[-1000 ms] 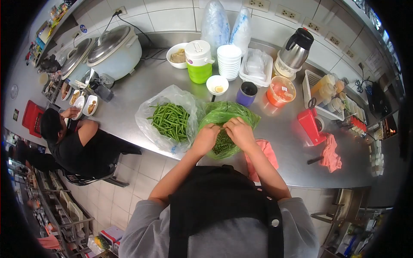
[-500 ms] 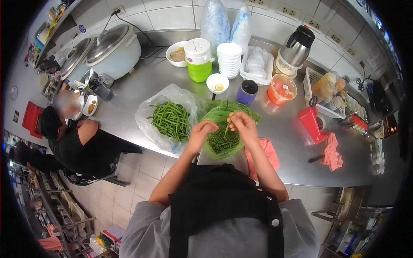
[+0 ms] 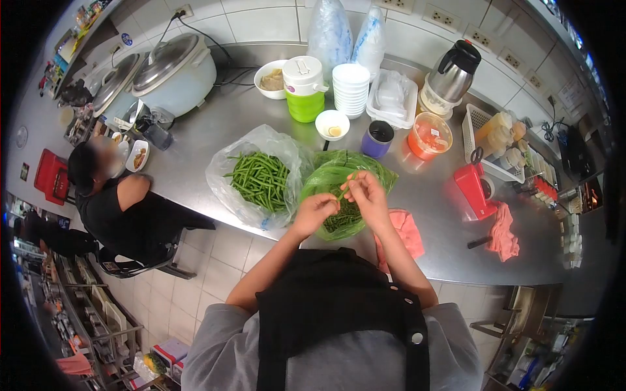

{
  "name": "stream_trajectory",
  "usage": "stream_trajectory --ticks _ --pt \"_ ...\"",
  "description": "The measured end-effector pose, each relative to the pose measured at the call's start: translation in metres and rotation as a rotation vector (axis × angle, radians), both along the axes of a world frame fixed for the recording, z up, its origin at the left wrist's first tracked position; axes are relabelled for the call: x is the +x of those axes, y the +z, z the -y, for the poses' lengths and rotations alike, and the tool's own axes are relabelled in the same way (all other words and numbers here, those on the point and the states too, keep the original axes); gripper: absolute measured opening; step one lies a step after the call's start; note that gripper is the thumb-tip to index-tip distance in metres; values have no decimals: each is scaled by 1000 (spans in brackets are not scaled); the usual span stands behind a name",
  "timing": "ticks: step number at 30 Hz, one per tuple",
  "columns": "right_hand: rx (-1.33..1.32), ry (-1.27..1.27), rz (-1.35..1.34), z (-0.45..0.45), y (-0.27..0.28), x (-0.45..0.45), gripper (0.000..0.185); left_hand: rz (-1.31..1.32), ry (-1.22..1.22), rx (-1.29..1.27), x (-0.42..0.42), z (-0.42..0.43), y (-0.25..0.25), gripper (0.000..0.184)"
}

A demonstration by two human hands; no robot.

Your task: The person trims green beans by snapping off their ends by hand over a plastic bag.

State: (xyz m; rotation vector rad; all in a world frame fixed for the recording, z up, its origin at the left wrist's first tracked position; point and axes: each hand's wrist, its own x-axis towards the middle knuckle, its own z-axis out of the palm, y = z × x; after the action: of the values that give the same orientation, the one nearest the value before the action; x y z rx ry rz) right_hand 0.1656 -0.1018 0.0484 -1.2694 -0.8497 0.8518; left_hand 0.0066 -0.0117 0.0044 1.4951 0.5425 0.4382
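Observation:
My right hand (image 3: 367, 199) pinches a slender green pod (image 3: 343, 193) that looks like a green bean, above an open green plastic bag (image 3: 385, 179). My left hand (image 3: 315, 214) is closed, its fingertips pinched at the pod's other end. Inside the green bag lie many small dark-green pieces (image 3: 342, 220), partly hidden by my hands. To the left, a clear plastic bag (image 3: 222, 171) stands open, full of whole long green beans (image 3: 259, 181).
Behind the bags stand a small white bowl (image 3: 340, 132), a green-and-white jug (image 3: 305, 104), a purple cup (image 3: 377, 139) and an orange-filled tub (image 3: 429, 137). A pink cloth (image 3: 405, 234) lies by my right forearm. A person (image 3: 130, 208) sits at the left.
My left hand has moved right and slightly down, up to the pod. My right hand has barely shifted and still pinches the pod.

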Motion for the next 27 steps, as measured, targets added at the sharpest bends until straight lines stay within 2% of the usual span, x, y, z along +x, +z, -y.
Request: stream_trajectory --ticks 2,3,5,7,8,9,10,11,12,13,14,15,16,17,18,19,21,23,24,27 --pt "-17 9 69 1 -1 -5 13 -34 7 524 0 5 3 10" --pt "-9 -31 131 1 0 -7 12 -34 7 526 0 8 8 10" --pt "-3 -68 190 0 3 -12 11 -10 -156 1057 -2 16 12 12" --pt "115 -254 318 1 37 -21 13 13 -128 1099 -1 17 -2 11" --pt "114 -255 315 3 57 -31 13 -30 -80 1170 -2 16 -8 9" --pt "333 -272 307 4 79 -44 14 -72 -34 1241 -4 15 -12 8" --pt "550 -289 298 5 93 -55 15 -188 -13 1228 -6 15 -12 16" --pt "548 -296 297 0 100 -62 15 -186 -20 1228 -3 13 -16 16" --pt "595 -172 409 -9 107 -66 17 -110 34 923 2 10 -22 20" --pt "643 -46 521 -17 112 -65 19 -68 86 853 3 9 -19 24" --pt "650 -50 525 -26 103 -57 19 -21 138 784 4 8 -17 27" --pt "352 61 628 -38 78 -44 18 29 189 716 5 7 -14 31" --pt "52 173 722 -51 51 -30 18 -179 106 938 3 0 -21 29" --pt "-124 295 724 -58 24 -10 17 -396 21 1148 1 -6 -26 27" --pt "-238 418 938 -61 -5 10 20 -393 -5 1049 -2 -11 -27 24" --pt "-315 389 978 -58 -27 24 19 -393 -2 1048 -4 -14 -25 24" --pt "-398 356 1019 -55 -54 41 19 -378 -17 834 -5 -19 -21 26" --pt "-136 149 1037 -55 -67 50 20 -328 70 879 1 -20 -27 25" --pt "-157 164 1148 -54 -64 47 21 -278 162 929 4 -21 -24 25" --pt "-155 98 1296 -45 -57 29 19 -363 134 882 10 -22 -15 28"
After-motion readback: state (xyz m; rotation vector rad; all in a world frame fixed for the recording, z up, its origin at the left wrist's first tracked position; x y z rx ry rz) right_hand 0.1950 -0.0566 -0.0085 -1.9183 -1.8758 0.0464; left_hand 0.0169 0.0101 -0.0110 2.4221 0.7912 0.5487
